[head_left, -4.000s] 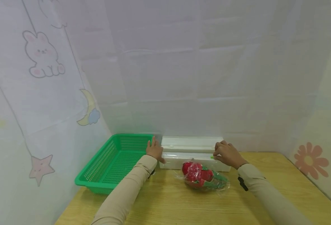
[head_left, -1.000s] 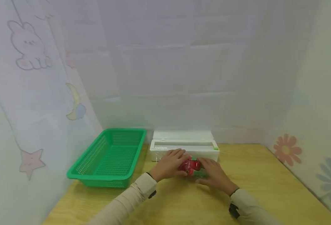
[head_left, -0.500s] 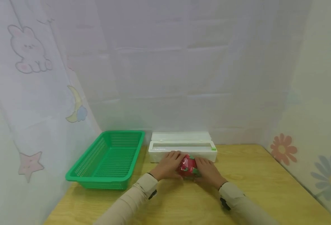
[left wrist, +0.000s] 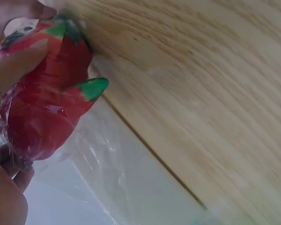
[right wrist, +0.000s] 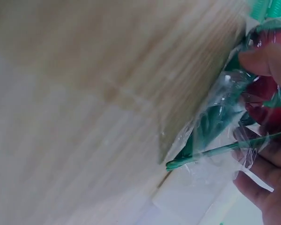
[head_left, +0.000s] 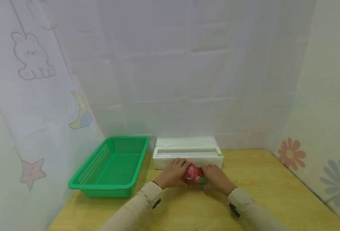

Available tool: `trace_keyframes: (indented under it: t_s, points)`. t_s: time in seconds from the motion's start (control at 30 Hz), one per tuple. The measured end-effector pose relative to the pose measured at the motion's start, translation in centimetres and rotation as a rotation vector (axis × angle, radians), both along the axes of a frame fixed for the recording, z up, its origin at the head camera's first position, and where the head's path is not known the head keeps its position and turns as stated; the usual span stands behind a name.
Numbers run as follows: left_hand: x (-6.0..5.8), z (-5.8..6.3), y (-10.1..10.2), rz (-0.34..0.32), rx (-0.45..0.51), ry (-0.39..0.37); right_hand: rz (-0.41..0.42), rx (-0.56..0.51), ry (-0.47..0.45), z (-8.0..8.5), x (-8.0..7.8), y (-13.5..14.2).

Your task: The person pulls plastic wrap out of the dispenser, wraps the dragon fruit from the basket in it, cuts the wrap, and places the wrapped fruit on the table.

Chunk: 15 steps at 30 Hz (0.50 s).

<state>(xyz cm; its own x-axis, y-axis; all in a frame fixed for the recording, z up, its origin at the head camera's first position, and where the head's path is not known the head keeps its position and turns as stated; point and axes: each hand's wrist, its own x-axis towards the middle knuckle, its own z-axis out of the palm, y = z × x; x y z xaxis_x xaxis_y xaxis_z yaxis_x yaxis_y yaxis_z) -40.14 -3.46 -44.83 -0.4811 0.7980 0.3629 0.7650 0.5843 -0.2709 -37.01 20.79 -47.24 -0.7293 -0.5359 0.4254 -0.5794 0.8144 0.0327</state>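
A red dragon fruit with green-tipped scales, in clear cling film, is between both hands in front of the white cling film box. My left hand grips its left side. In the left wrist view the thumb lies on the red skin and the fingertips curl under one end, while loose film hangs off it. My right hand holds the other side. The right wrist view shows that thumb over the wrapped fruit, with long green leaf tips sticking out. The fruit's underside is hidden.
The cling film box stands behind the hands, its lid raised and a green slider at the right end. A green slotted basket stands left on the wooden table. A white cloth hangs behind.
Both hands have come from the cling film box to the dragon fruit, which had lain with its green end to the right. Lately they have drawn in around it and turned it slightly.
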Motion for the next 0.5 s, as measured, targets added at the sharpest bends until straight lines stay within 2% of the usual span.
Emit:
trace_keyframes:
  t_s: [0.07, 0.17, 0.3, 0.4, 0.5]
  points:
    - [0.4, 0.0, 0.0, -0.028, 0.004, -0.023, 0.007, -0.006, -0.070, 0.2, 0.6, 0.3]
    - [1.1, 0.5, -0.3, -0.059, 0.002, -0.139, 0.054, -0.031, -0.216, 0.9, 1.5, 1.0]
    - [1.8, 1.5, -1.0, -0.040, 0.009, -0.355, 0.172, -0.118, -0.479, 1.9, 2.0, 1.7]
    - [1.8, 1.9, -1.3, -0.057, 0.052, -0.516, 0.255, -0.200, -0.654, 2.3, 2.1, 2.3]
    - [1.3, 2.0, -1.5, -0.113, 0.127, -0.757, 0.304, -0.267, -0.803, 2.6, 2.1, 3.0]
